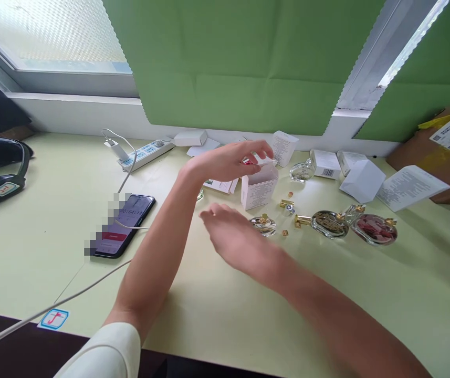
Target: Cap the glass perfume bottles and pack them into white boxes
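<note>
My left hand [236, 159] reaches over an open white box [258, 191], its fingers loosely bent and apart. I cannot make out whether the fingertips touch the box. My right hand [230, 231] is smeared by motion just in front of that box, and its fingertips are unclear. Close to the right hand a glass perfume bottle [264, 226] with a gold neck lies on the table. The edge of a small glass item [200, 195] peeks out beside my left forearm. Printed flat white packaging [222, 186] lies partly hidden behind the left hand.
Several perfume bottles [374, 229] and small gold parts [286, 203] lie to the right. Behind them are white boxes [326, 164] and an unfolded leaflet [411, 187]. On the left are a phone [124, 226], cable [86, 289], power strip [146, 155] and headphones [2, 173].
</note>
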Demonstrator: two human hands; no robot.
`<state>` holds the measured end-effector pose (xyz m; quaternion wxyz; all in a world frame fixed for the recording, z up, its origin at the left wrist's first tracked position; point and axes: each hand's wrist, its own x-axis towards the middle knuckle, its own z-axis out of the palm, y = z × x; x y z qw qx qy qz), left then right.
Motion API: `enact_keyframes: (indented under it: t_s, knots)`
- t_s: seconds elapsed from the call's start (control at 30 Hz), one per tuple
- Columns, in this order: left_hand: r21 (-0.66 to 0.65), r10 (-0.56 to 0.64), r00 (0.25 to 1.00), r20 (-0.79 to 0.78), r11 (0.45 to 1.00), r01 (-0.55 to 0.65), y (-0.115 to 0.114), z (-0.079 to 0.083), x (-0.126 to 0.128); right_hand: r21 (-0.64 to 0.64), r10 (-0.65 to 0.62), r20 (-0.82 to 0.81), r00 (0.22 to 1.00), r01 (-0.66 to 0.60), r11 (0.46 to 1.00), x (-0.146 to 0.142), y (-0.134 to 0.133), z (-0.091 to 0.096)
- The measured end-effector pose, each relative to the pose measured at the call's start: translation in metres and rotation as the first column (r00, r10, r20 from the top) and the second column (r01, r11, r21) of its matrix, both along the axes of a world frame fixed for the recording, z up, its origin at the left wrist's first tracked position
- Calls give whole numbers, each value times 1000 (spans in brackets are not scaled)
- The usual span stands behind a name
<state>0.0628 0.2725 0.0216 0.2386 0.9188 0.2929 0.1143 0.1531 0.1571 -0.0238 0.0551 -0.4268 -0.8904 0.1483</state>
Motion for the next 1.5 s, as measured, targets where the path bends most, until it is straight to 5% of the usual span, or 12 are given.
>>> enact_keyframes:
  t_s: [0.13, 0.27, 0.83, 1.1, 1.3, 1.5]
  knots:
    - [-1, 18, 998, 64, 1000, -18, -2, 5, -2, -141, -46, -421, 906, -15, 990, 71, 6, 27]
    - [24, 32, 997, 76, 999, -34, -6, 10, 0, -327, -245, -506, 827, 80, 942, 121, 20, 30]
    - [-25, 41, 999, -24, 999, -41, -3, 3, 4, -494, -159, -288, 944, -5, 869, 122, 29, 20]
    - [17, 36, 999, -14, 999, -36, -2, 3, 4, -238, -163, -402, 901, 70, 969, 97, 22, 11]
    - [34, 43, 999, -6, 999, -42, -1, 3, 3, -16, -35, -169, 985, 32, 999, 78, 21, -9]
    - [28, 56, 998, -17, 998, -56, -3, 4, 3, 18, -72, -11, 997, 72, 997, 73, 18, -12]
